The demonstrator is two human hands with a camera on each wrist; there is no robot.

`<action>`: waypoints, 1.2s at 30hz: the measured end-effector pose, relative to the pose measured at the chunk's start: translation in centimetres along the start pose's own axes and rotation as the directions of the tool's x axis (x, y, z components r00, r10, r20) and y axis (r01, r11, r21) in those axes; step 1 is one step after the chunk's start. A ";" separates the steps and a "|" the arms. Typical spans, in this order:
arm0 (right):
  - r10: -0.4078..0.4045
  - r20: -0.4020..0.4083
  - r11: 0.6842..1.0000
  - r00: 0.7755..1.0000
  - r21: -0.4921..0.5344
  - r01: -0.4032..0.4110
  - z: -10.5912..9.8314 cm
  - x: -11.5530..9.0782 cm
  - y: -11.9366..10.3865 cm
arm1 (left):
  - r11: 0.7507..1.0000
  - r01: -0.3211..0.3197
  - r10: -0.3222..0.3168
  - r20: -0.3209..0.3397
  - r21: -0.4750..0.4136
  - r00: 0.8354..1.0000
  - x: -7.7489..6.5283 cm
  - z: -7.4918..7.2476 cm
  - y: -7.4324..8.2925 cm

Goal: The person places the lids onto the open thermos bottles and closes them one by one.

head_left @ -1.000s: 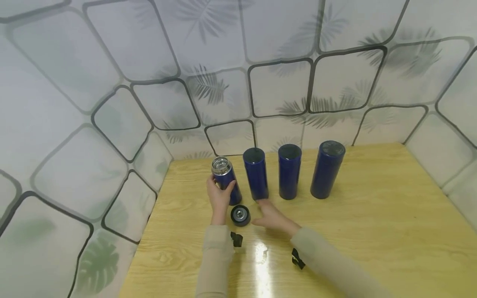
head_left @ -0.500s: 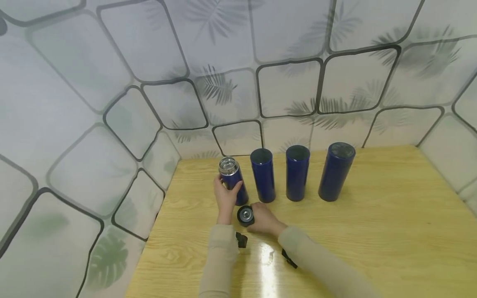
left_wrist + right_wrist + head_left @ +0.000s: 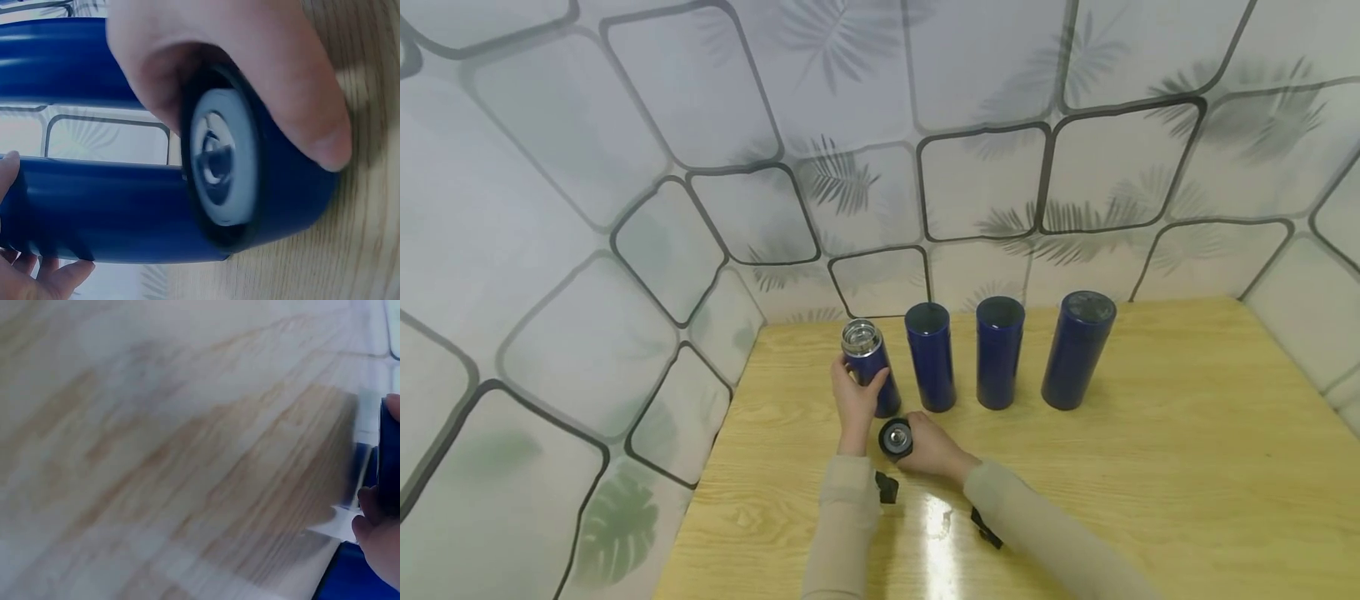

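Observation:
In the head view my left hand (image 3: 856, 406) grips a blue thermos flask (image 3: 870, 367) at the left end of a row. This flask stands upright with its steel mouth (image 3: 861, 336) uncovered. Just in front of it, my right hand (image 3: 932, 446) holds the flask's lid (image 3: 896, 438) by its side, the inner face turned up. The left wrist view shows the lid (image 3: 294, 181) close up, blue outside with a grey seal inside, between the right hand's thumb and fingers. At that view's left edge, left-hand fingers wrap the flask (image 3: 112, 212).
Three more blue flasks with dark tops stand to the right: one nearest (image 3: 931, 358), one in the middle (image 3: 998, 354) and one at the far end (image 3: 1077, 350). Behind the wooden table (image 3: 1180, 467) rises a patterned wall (image 3: 977, 183).
My right hand has reached left to the lid, taken hold of it and tipped it slightly. The left hand keeps its grip on the open flask. The head view has shifted slightly.

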State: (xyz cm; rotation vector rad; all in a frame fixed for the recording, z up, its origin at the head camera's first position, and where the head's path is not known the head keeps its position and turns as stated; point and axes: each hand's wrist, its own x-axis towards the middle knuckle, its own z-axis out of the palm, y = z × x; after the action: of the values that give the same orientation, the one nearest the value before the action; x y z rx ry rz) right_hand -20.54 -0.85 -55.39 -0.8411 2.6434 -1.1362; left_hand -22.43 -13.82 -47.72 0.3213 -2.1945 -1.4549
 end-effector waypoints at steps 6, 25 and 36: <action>-0.007 -0.065 0.990 0.998 0.137 0.016 -1.6 -0.3 -1.1 | 1.000 -0.020 0.020 -0.002 -0.001 1.000 0.1 0.0 -0.2; -0.151 -0.288 0.975 0.946 0.115 0.191 -10.9 0.4 -9.0 | 0.995 -0.094 0.096 -0.028 0.045 0.995 0.4 0.0 -0.4; -0.149 -0.260 0.978 0.954 0.101 0.181 -14.0 2.9 -11.2 | 0.987 -0.157 0.157 -0.035 0.020 0.987 0.2 0.2 -0.9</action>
State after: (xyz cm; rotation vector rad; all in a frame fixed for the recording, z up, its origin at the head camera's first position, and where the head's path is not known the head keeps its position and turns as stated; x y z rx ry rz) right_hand -22.78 0.05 -37.35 -0.9683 2.7017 -1.5264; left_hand -22.73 -14.12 -48.55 0.1750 -2.1518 -1.3355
